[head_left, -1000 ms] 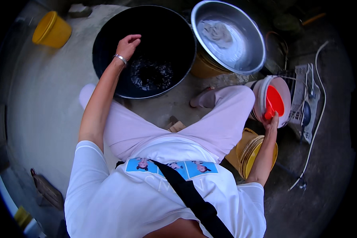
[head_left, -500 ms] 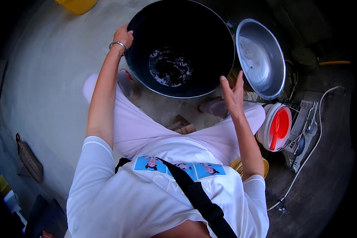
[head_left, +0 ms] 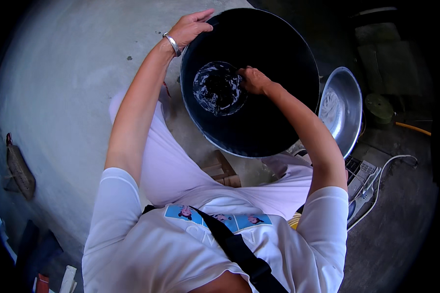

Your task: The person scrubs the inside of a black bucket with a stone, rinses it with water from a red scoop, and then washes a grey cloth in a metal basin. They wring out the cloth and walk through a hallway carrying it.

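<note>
Between my knees a large, deep black tub (head_left: 274, 132) leans with its mouth toward me. A round patch with wavy white glints (head_left: 220, 90), looking like liquid, shows low inside it. My left hand (head_left: 193, 29) lies at the tub's upper left rim, with fingers stretched and thumb apart. Down inside the tub is my right hand (head_left: 253, 80), its fingers curled at the right edge of the glinting patch. What those fingers hold, if anything, is lost in the dark.
Right of the tub, a silver metal basin (head_left: 349, 107) stands tilted. A wooden stool (head_left: 225, 168) shows between my legs. A white cord (head_left: 379, 188) curves over the floor beside a grey rack (head_left: 362, 180). A brown bag-like object (head_left: 20, 168) lies far left.
My right hand has gone from beside the tub's rim down into it, fingers now curled. My left hand's fingers have straightened at the rim. The tub and basin sit lower and further right in view.
</note>
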Motion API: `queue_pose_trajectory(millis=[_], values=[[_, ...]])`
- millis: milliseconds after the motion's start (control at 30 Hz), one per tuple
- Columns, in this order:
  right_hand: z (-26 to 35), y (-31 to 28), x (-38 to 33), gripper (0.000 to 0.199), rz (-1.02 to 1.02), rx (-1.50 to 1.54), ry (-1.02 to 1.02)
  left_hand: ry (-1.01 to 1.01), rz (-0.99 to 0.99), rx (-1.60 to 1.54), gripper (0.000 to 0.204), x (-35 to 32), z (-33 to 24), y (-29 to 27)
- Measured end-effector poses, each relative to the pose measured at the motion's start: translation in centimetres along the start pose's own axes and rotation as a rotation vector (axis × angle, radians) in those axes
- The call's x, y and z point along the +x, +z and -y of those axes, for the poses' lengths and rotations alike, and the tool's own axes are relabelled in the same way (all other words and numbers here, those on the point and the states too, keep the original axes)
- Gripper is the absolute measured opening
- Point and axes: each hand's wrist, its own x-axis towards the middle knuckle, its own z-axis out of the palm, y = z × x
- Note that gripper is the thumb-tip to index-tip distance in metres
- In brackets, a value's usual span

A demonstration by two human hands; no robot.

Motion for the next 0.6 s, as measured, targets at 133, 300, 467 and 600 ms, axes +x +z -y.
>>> queue_pose_trajectory(millis=[133, 300, 467, 600], values=[[-1.0, 4.3, 6.5, 0.047, 0.105, -0.317, -0.025, -0.026, 0.145, -0.025, 0.055, 1.3, 0.3, -0.4], [-4.2, 13.0, 12.7, 0.058, 0.248, -0.064, -0.084, -0.035, 0.122, -0.098, 0.063, 2.5, 1.0, 0.1], [0.1, 23.6, 15.4, 0.060, 0.433, -0.007, 0.048, -0.052, 0.120, -0.084, 0.061, 3.8, 0.0, 0.6], [1.8, 23.5, 18.5, 0.054, 0.054, -0.045, -0.302, -0.036, 0.156, -0.107, 0.057, 5.2, 0.0, 0.7]])
